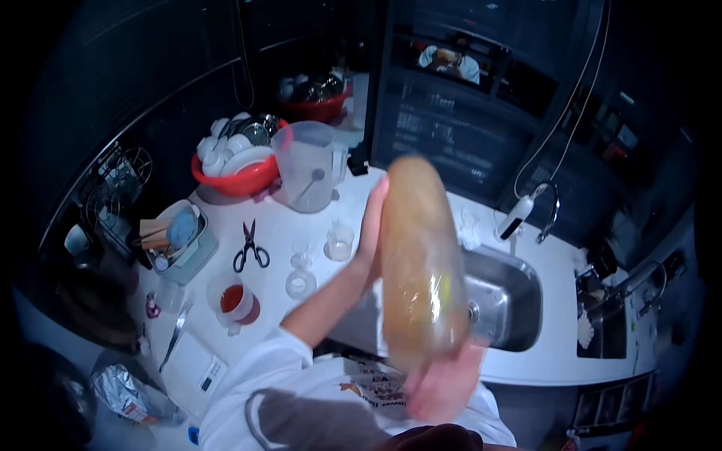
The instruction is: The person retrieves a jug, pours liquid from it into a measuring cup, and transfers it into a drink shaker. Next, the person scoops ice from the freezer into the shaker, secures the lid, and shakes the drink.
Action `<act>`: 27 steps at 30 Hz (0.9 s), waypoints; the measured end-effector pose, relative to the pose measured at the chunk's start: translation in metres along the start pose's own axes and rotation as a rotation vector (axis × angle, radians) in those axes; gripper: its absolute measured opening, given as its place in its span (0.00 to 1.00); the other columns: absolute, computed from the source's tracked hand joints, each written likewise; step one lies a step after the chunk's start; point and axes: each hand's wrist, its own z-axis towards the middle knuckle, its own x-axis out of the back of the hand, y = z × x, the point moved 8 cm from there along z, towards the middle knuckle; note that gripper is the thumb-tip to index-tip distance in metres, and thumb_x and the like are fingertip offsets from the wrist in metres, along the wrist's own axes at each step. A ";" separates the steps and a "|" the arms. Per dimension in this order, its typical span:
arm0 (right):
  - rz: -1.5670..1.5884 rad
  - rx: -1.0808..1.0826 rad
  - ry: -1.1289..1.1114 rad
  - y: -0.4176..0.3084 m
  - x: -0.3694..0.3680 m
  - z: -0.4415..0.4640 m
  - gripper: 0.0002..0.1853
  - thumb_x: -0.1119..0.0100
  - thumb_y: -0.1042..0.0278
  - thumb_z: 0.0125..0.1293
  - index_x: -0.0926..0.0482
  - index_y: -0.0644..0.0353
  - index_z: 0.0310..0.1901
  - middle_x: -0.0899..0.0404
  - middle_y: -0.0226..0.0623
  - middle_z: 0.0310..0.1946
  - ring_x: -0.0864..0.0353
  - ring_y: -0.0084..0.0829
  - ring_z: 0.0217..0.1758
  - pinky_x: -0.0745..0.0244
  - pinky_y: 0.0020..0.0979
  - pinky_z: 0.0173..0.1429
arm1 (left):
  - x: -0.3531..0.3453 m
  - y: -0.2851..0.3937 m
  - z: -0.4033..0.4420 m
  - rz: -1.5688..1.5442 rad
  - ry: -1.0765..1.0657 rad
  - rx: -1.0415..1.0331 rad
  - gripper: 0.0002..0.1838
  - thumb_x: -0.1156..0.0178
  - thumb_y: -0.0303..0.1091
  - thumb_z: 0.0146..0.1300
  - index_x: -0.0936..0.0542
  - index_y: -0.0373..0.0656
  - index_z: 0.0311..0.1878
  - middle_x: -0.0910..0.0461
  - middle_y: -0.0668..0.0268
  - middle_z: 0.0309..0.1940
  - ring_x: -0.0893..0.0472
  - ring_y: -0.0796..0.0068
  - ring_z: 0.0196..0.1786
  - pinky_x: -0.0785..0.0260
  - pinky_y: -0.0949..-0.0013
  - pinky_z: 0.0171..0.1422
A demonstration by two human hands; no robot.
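A large, long, rounded container (423, 255), glossy and filled with something amber-brown, is held up in front of my chest at a tilt. I cannot make out whether it is a jar or a bag. My left hand (372, 222) wraps its left side near the upper end, most of the fingers hidden behind it. At the lower end, my right hand (444, 383) is blurred by motion and grips around the base. Left of my left forearm stand a small clear cup (340, 242) and a round glass lid or dish (301, 283).
Around the counter are scissors (250, 246), a measuring cup of red liquid (236, 301), a white scale (197, 372), a clear pitcher (307, 169) and a red basin (239, 179) of white bowls. The steel sink (519, 301) lies to the right, with a faucet (553, 214) behind.
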 end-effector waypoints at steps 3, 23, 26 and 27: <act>0.156 0.384 0.236 -0.015 0.014 0.017 0.20 0.45 0.64 0.59 0.24 0.60 0.54 0.21 0.41 0.50 0.23 0.42 0.52 0.36 0.39 0.67 | -0.017 0.005 -0.014 -0.140 0.003 -0.138 0.37 0.60 0.65 0.68 0.27 0.40 0.59 0.20 0.50 0.47 0.19 0.54 0.48 0.24 0.50 0.53; 0.223 0.055 0.613 -0.022 0.038 -0.007 0.04 0.45 0.71 0.60 0.27 0.53 0.37 0.23 0.32 0.35 0.23 0.29 0.38 0.31 0.50 0.53 | -0.031 0.013 0.005 0.083 0.093 -0.135 0.29 0.61 0.57 0.72 0.24 0.40 0.54 0.19 0.60 0.43 0.18 0.64 0.45 0.24 0.61 0.52; 0.391 0.663 1.051 -0.022 0.026 0.005 0.05 0.44 0.71 0.59 0.23 0.52 0.37 0.21 0.31 0.33 0.22 0.31 0.38 0.32 0.49 0.57 | -0.050 0.013 0.002 -0.240 -0.097 -0.086 0.30 0.62 0.58 0.71 0.24 0.39 0.53 0.20 0.58 0.44 0.19 0.60 0.47 0.26 0.56 0.56; 0.398 0.676 0.969 -0.019 0.018 0.010 0.05 0.44 0.71 0.59 0.24 0.52 0.37 0.21 0.32 0.33 0.22 0.31 0.38 0.32 0.49 0.57 | -0.050 0.011 0.003 -0.373 -0.172 -0.002 0.31 0.61 0.58 0.71 0.24 0.39 0.53 0.20 0.57 0.44 0.19 0.58 0.47 0.26 0.55 0.56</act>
